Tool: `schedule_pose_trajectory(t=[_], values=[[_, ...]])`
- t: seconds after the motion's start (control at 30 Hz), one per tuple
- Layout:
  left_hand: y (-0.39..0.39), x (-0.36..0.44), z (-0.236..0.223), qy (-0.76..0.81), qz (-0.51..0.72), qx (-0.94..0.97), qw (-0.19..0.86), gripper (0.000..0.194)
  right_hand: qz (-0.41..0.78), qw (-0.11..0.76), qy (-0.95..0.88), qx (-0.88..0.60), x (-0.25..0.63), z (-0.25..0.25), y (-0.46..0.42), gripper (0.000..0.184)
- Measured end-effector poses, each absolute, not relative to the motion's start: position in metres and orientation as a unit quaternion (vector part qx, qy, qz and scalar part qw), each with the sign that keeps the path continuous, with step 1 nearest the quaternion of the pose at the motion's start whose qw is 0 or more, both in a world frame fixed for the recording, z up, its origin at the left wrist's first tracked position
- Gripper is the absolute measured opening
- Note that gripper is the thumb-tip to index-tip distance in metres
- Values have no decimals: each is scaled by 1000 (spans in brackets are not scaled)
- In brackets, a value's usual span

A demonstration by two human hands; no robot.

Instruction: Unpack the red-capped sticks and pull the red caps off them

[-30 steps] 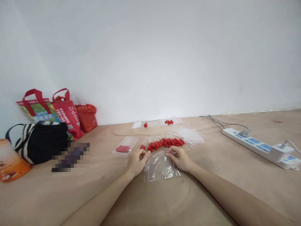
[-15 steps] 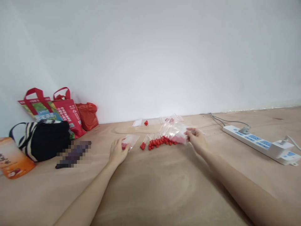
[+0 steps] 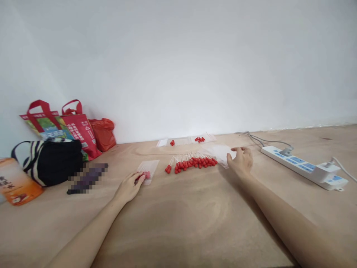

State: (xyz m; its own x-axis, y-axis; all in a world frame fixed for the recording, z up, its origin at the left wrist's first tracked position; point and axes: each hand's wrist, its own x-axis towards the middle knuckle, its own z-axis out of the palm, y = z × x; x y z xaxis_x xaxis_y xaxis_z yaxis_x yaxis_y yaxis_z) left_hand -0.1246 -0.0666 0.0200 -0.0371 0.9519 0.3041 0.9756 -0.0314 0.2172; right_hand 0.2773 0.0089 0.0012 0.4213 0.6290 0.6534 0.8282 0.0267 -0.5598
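My left hand [image 3: 129,187] rests on the table with thumb and fingers closed at the near-left edge of a small clear zip bag [image 3: 150,167]. Red-tipped pieces show through the bag, and dark red shows between thumb and finger. A wide row of thin white sticks with red tips [image 3: 195,162] lies between my hands, tips toward me. My right hand [image 3: 241,160] is at the right end of that row, thumb and fingers apart and curved. Beneath and beside its fingertips lie flat clear plastic bags [image 3: 219,152]. Nothing shows between those fingers.
Along the wall lie more clear bags [image 3: 182,141] with small red-tipped clusters [image 3: 199,139]. A white power strip [image 3: 298,163] with plugs and cords is at right. Shopping bags [image 3: 80,130], a black striped bag [image 3: 61,162], an orange pouch [image 3: 19,182] and a pixelated dark object [image 3: 87,178] stand left.
My right hand has let go of the clear bags, which now lie flat, uncovering more red tips. My left hand has moved left and nearer with the small zip bag.
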Motion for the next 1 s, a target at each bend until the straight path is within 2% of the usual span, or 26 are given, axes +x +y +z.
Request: schedule_pose_trajectory(t=[0.13,0.27,0.43,0.6,0.77,1.0], values=[[-110,-118,22,-685,-208,-694,79,46,-136,506,-607,-598,253,0,-2,20],[-152,-96,21,-641,-217,-732,74,42,-100,508,-711,-476,223,-2,-19,14],[-176,-71,20,-575,-200,-793,-25,35,8,425,-849,-313,202,5,-45,12],[-155,-49,28,-466,-127,-859,-172,32,92,326,-914,-221,198,18,-63,32],[-95,-19,24,-474,-237,-838,-132,37,122,257,-930,-234,200,16,-62,55],[-44,0,4,-568,-317,-738,-181,22,142,263,-908,-293,204,5,-50,60]])
